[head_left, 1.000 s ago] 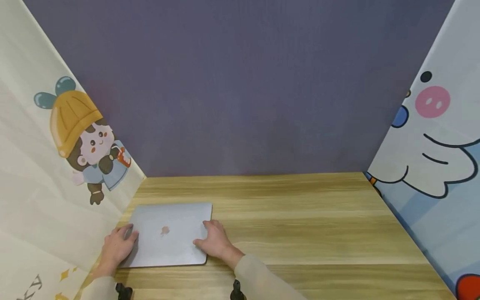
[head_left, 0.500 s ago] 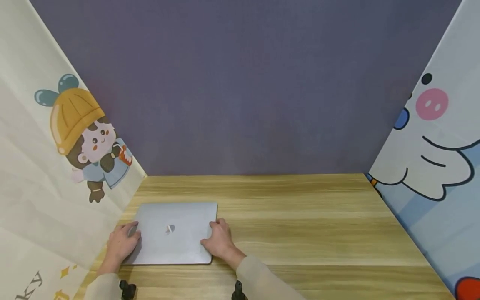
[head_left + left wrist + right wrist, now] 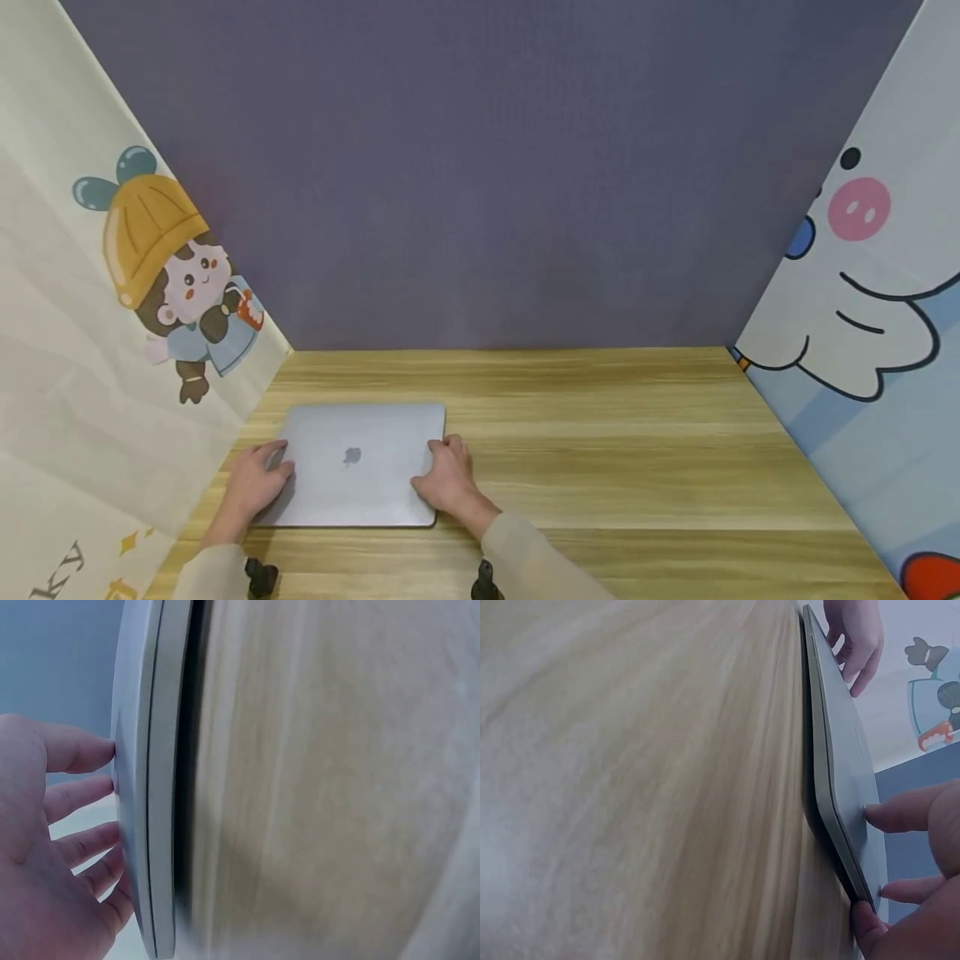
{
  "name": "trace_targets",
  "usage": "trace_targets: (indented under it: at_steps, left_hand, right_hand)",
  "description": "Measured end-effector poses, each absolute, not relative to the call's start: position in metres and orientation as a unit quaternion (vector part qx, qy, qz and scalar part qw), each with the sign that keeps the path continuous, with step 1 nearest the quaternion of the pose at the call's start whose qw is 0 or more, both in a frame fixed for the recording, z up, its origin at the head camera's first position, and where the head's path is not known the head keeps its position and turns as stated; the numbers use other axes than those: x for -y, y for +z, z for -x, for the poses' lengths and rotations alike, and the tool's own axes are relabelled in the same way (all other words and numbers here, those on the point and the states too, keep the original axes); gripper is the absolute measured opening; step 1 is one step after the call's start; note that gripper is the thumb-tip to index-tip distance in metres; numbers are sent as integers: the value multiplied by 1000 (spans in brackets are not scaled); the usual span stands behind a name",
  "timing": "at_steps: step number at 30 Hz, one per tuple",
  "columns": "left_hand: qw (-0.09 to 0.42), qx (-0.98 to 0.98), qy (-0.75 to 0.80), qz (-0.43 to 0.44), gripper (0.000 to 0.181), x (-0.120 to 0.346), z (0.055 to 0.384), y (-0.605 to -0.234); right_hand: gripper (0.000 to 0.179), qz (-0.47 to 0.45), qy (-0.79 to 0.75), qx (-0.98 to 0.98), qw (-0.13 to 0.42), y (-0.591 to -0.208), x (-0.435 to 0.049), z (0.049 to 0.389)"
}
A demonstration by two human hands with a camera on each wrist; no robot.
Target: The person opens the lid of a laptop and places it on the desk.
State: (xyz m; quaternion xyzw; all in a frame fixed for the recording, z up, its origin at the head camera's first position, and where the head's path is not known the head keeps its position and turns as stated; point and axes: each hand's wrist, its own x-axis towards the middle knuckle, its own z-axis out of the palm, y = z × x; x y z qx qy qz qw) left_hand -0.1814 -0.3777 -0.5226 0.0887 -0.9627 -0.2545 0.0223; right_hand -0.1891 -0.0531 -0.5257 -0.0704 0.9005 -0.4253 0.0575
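A closed silver laptop (image 3: 390,467) with a dark apple logo on its lid lies flat on the wooden table. My left hand (image 3: 255,479) holds its left side, with the thumb on the lid. In the left wrist view the bent fingers (image 3: 97,844) of that hand meet the laptop's side (image 3: 160,787). Across from it, my right hand (image 3: 448,477) grips the right side. The right wrist view shows its thumb (image 3: 900,811) pressing the lid and one fingertip (image 3: 866,919) at the lower edge.
The wooden table (image 3: 615,450) extends to the right of the laptop. A dark grey panel (image 3: 480,175) rises at the back. Printed cloths stand at both sides, the left cloth (image 3: 60,350) close to my left hand and the right cloth (image 3: 900,350) farther off.
The laptop has slid a little to the right along the table, and both hands have moved with it, keeping hold of its two sides.
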Motion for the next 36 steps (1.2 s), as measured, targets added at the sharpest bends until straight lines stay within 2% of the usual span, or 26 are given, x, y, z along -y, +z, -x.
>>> trace_targets:
  at_steps: [16,26,36]
  left_hand:
    - [13,963,-262,-66,53,357,188,-524]
    - [-4,961,-266,-82,58,343,188,-524]
    - [1,963,-264,-64,57,326,188,-520]
  right_hand:
    - [71,59,-413,-907,48,-524,30,199]
    - [72,55,-421,-904,50,-526,18,201]
    - [71,51,-414,-908,37,-526,2,203]
